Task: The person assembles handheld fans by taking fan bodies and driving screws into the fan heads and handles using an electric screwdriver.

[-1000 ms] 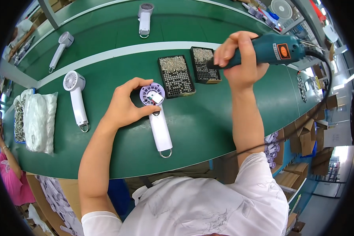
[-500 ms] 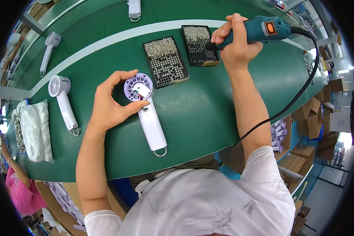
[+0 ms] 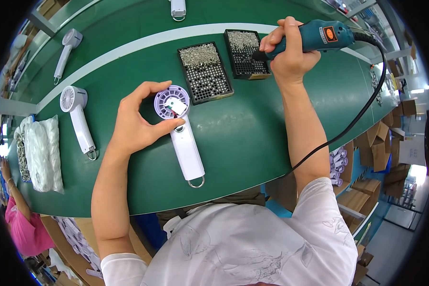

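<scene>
Left hand (image 3: 132, 132) pinches handheld fan (image 3: 185, 139), nearside-left of the left screw tray (image 3: 214, 99); handle (image 3: 190, 159) appears assembled, open head (image 3: 171, 101) judged unfinished. Right hand (image 3: 291, 61), right of that tray, clasps power screwdriver (image 3: 314, 39).

At my one o'clock, the teal power tool (image 3: 309, 37) carries an orange label (image 3: 330, 34) and a pale strip (image 3: 321, 35). I can read neither.

Workshop: green bench (image 3: 243, 148), electric driver (image 3: 314, 37), screw trays (image 3: 209, 90), cartons (image 3: 380, 159).
</scene>
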